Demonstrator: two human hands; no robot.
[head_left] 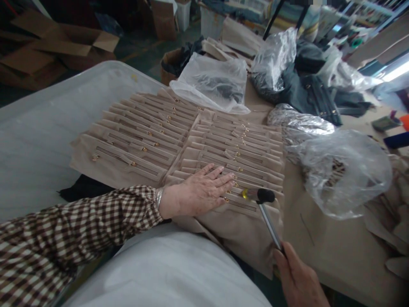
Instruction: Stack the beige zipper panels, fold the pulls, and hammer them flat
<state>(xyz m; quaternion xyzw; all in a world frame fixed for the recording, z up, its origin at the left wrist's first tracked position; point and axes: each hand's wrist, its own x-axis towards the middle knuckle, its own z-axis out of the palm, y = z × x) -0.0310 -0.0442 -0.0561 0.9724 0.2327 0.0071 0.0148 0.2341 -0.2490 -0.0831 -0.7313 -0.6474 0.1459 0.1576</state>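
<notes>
Overlapping beige fabric panels [140, 164] with gold-pulled zippers lie in two rows before me. My left hand [200, 192] rests flat on the near end of the right-hand row, fingers extended and holding nothing. In my right hand [298, 275], closed around the lower end of its metal handle, is a small mallet [270, 224]. Its head, black at one end and yellow at the other, is over the nearest zippered panels, just right of my left fingertips. Whether the head touches the fabric I cannot tell.
Clear plastic bags [347, 170] crowd the table's right side, with dark bags [316, 96] behind them. A white plastic bag [214, 81] lies past the panels. Open cardboard boxes [70, 42] stand at the far left, beyond a pale grey surface [47, 111].
</notes>
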